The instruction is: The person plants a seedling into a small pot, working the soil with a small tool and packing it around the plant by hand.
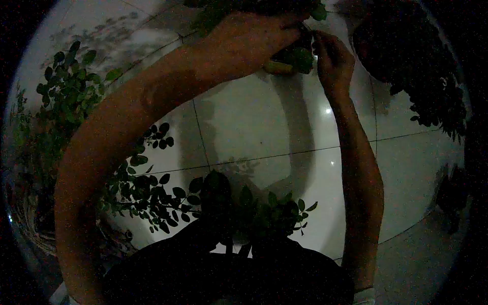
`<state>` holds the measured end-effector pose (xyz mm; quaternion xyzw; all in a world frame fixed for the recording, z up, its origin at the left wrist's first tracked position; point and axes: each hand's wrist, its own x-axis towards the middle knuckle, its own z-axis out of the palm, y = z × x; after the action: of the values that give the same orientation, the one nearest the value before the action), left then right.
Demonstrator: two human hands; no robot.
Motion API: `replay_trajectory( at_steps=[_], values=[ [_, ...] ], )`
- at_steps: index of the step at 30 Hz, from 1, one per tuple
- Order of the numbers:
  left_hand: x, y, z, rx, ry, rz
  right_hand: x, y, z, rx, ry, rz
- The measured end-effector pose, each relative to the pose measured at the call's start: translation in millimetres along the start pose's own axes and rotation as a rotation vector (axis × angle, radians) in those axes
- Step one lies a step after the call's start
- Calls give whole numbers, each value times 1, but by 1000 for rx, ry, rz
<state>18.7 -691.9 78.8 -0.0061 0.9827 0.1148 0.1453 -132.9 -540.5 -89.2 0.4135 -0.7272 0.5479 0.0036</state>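
Observation:
In the dim head view, my left hand (264, 43) reaches to the top middle, closed around a leafy green stem. Dark leaves (301, 60) of it show just below the fingers, and more foliage (216, 18) spreads above and behind the hand. Close to its right, my right hand (335, 63) is bent inward with fingers pinched together at the leaves' edge. What lies between those fingertips is too dark to make out.
Pale floor tiles (249, 117) lie below my arms. Leafy branches (71, 86) stand at the left, with more leaves (168, 198) near my dark-clothed legs. A large dark mass of foliage (406, 51) is at the upper right. Cord-like strands (33, 229) lie lower left.

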Motion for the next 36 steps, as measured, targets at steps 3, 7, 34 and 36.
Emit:
replay_trajectory(
  at_steps=[3,7,34,36],
  values=[
    [1,-7,13,176,154,185,15,3,-4,-80,-41,-216],
    [3,-1,4,109,99,168,32,17,2,-216,-87,-98],
    [5,-15,35,267,496,207,4,13,-14,-355,-304,-121],
    [1,-14,36,270,440,169,-7,18,-5,-110,-158,-11]
  ],
)
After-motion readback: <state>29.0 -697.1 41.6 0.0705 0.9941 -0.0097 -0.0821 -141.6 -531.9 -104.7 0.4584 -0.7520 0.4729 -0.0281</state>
